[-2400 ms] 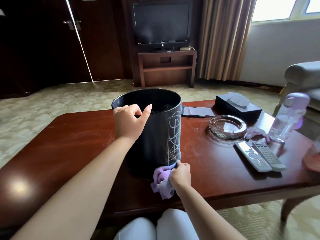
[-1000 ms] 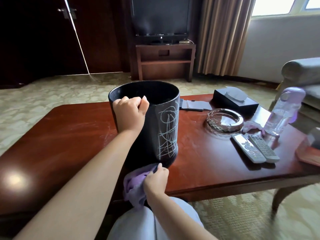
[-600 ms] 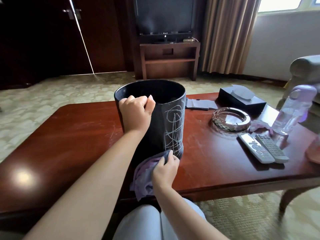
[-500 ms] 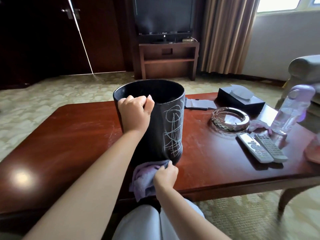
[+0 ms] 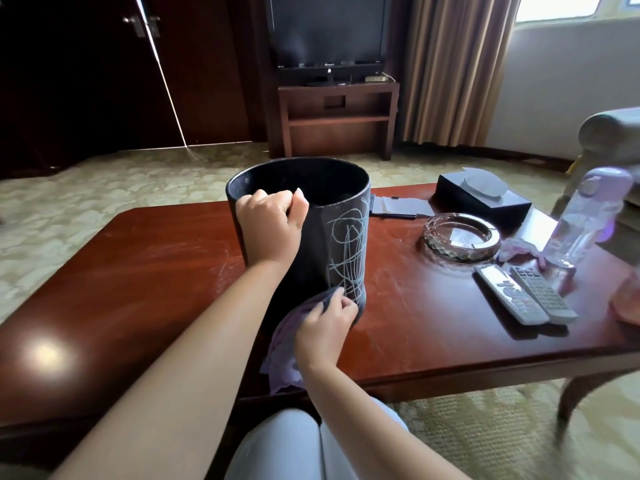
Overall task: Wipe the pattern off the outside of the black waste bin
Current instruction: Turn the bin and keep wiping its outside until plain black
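While gripping the near rim of the black waste bin [image 5: 337, 244] with curled fingers and thumb, left hand [image 5: 270, 226] on the bin's left side, upright on the red-brown table [image 5: 138, 271], about mid-table toward the near edge. Pale scribbled pattern [image 5: 348, 251] across the bin's right outer wall, top to base. Right hand [image 5: 325, 327] low at the bin's near base, fingers curled and pinching a purple cloth [image 5: 285, 344] pressed to the wall just left of the scribble's lower end, loose cloth hanging past the table's near edge. Farther right: glass ashtray [image 5: 462, 237], two remotes [image 5: 524, 294] side by side, clear bottle [image 5: 585, 216] with purple cap, black tissue box [image 5: 483, 199].
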### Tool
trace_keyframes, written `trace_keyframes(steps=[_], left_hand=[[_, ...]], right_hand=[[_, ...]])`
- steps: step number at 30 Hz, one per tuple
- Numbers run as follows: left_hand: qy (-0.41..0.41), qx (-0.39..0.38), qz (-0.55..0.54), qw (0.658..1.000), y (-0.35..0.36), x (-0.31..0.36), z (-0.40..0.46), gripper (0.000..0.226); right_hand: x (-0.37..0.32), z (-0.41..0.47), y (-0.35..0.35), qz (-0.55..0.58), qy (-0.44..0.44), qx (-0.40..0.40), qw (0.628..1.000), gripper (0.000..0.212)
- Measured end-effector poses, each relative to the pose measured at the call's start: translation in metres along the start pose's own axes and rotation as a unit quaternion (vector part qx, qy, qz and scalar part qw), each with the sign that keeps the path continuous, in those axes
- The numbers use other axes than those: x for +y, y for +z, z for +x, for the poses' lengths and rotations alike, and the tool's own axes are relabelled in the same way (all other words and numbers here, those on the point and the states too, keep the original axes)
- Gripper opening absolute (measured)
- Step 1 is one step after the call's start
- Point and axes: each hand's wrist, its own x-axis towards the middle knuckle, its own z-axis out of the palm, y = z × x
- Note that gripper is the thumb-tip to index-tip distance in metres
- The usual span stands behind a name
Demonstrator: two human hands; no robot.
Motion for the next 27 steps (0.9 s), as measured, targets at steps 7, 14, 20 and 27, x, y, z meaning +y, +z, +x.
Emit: trace_keyframes(steps=[7,14,20,27], left_hand=[[0.000,0.000,0.000,1.000,0.000,0.000,0.000,0.045],[0.001,-0.001,0.007,1.000,-0.001,0.000,0.001,0.045],[0.001,0.000,0.002,1.000,-0.001,0.001,0.001,0.044],[-0.003,-0.004,0.003,1.000,-0.001,0.002,0.000,0.044]], right_hand=[[0.015,-0.008,0.004,-0.017,0.007,-0.013,1.000,0.049],[0.000,-0.001,0.006,0.007,-0.064,0.055,0.996,0.049],[-0.014,0.002,0.005,0.013,-0.088,0.084,0.993,0.047],[0.014,-0.004,-0.002,-0.007,-0.112,0.049,0.992,0.049]])
